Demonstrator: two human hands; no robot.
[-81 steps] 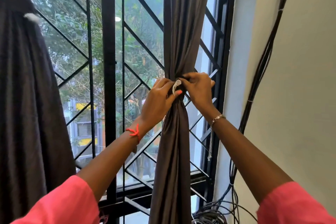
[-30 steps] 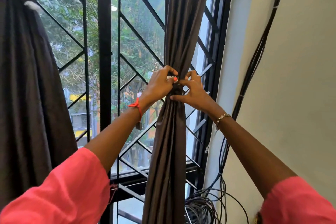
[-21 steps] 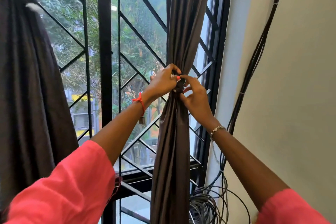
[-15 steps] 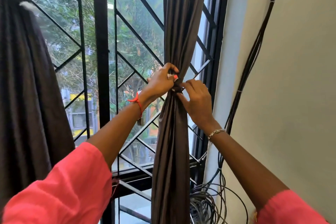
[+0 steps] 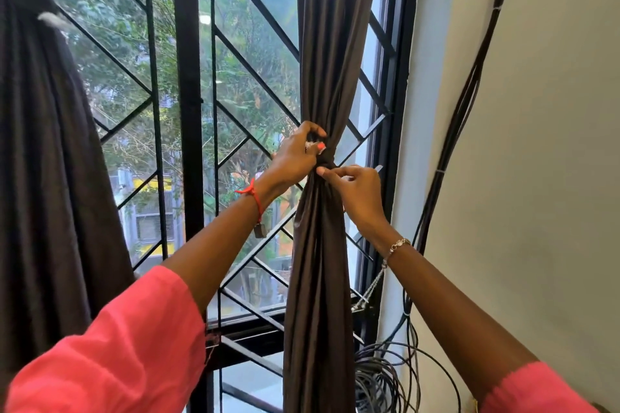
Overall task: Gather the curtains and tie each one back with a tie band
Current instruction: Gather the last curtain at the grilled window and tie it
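A dark brown curtain [image 5: 322, 261] hangs gathered into a narrow bundle in front of the barred window. It is cinched at its waist by a dark tie band [image 5: 324, 162], mostly hidden by my fingers. My left hand [image 5: 295, 157] grips the left side of the cinch and pinches a small whitish end of the band. My right hand [image 5: 355, 189] sits just below and right of the cinch, its fingertips pinched at the band. A second dark curtain [image 5: 43, 178] hangs at the far left with a white tie end [image 5: 50, 18] near its top.
A black metal window grille [image 5: 188, 111] with diagonal bars stands behind the curtains. A bundle of black cables [image 5: 463, 111] runs down the pale wall [image 5: 553, 144] on the right and coils [image 5: 385, 375] on the floor near the curtain's foot.
Both hands have stayed at the cinch. My right hand has slid from level with the knot to just below it, and the white band end is now mostly covered by my left fingers.
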